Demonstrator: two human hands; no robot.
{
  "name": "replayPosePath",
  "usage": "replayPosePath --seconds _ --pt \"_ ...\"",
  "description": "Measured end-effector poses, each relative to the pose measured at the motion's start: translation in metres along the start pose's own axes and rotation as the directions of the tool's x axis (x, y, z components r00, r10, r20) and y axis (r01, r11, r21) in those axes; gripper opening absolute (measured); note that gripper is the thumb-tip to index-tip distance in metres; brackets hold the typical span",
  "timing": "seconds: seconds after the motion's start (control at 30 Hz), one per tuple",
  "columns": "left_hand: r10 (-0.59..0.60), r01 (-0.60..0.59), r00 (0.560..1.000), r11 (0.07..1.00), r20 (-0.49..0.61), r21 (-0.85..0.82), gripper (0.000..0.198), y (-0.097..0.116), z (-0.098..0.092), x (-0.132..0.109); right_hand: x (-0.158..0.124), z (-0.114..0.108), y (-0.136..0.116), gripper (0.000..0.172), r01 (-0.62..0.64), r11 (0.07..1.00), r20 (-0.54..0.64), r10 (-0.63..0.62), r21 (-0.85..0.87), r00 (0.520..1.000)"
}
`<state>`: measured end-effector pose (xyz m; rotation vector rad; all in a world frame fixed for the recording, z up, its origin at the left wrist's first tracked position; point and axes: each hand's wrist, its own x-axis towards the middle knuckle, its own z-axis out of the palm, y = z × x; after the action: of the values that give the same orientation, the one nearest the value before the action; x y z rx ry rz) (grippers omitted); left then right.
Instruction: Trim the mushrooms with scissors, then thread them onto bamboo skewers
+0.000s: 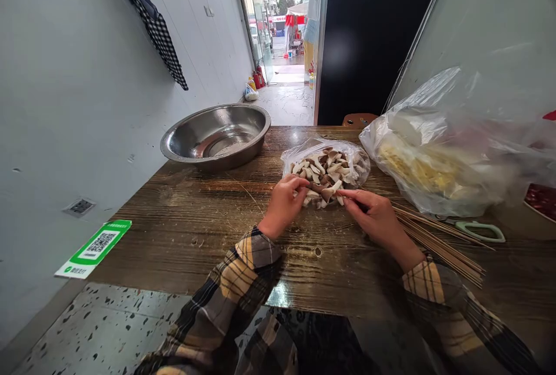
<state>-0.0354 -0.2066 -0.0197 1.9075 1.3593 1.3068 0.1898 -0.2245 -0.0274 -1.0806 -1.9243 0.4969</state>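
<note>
Cut oyster mushrooms [319,167] lie heaped in an open clear plastic bag on the wooden table, just beyond both hands. My left hand [286,201] is closed in a pinch on a brown mushroom piece [316,188] at the near edge of the heap. To its right, my right hand [376,215] pinches what looks like a bamboo skewer, mostly hidden by the fingers. Its end meets a pale mushroom piece [332,190] between the two hands. A loose bundle of bamboo skewers [443,247] lies to the right, partly behind my right wrist.
A large steel basin [217,155] stands at the table's back left. Clear plastic bags with yellow food [417,160] fill the back right, beside pale green-handled scissors [480,231]. A green QR-code card [95,248] is at the left edge. Beyond the table is an open doorway.
</note>
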Motion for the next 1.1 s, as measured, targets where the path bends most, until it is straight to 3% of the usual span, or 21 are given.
replayPosePath --seconds 0.1,0.17,0.3,0.4,0.53,0.63,0.7,0.87,1.1 --pt "0.124 -0.158 0.984 0.941 0.129 0.299 0.018 -0.005 0.003 -0.002 0.0 0.001 -0.001 0.028 -0.004 1.0 -0.002 0.004 0.005 1.0" --pt "0.15 -0.213 0.972 0.889 0.183 0.406 0.025 -0.008 0.005 -0.003 0.0 0.001 -0.002 0.028 0.001 1.0 0.002 -0.001 0.01 1.0" --pt "0.154 -0.246 0.963 0.842 0.223 0.481 0.021 -0.009 0.006 -0.005 0.0 0.002 -0.005 0.028 0.011 1.0 0.013 -0.011 0.01 1.0" --pt "0.142 -0.216 0.972 0.854 0.187 0.473 0.012 -0.007 0.006 -0.004 0.0 0.001 -0.005 0.028 0.003 1.0 -0.001 -0.003 0.003 1.0" --pt "0.097 -0.102 0.995 0.941 0.032 0.323 0.008 -0.005 0.004 -0.002 0.0 0.001 -0.004 0.027 0.0 1.0 -0.012 0.001 0.008 1.0" --pt "-0.071 0.075 0.996 0.994 -0.05 0.076 0.01 -0.005 0.0 0.001 0.0 0.002 -0.005 0.027 0.016 1.0 0.01 -0.016 0.024 1.0" --pt "-0.191 0.183 0.98 0.976 -0.057 -0.121 0.014 -0.006 -0.002 0.002 -0.001 0.003 -0.006 0.027 0.035 0.999 0.041 -0.036 0.037 0.999" --pt "-0.334 0.296 0.943 0.816 0.013 -0.496 0.022 0.001 -0.003 0.002 -0.001 0.005 -0.007 0.028 0.064 0.997 0.116 -0.068 0.035 0.991" --pt "-0.306 0.367 0.93 0.735 0.204 -0.57 0.039 0.012 -0.001 -0.001 -0.001 0.005 -0.004 0.028 0.052 0.998 0.108 -0.054 0.019 0.993"
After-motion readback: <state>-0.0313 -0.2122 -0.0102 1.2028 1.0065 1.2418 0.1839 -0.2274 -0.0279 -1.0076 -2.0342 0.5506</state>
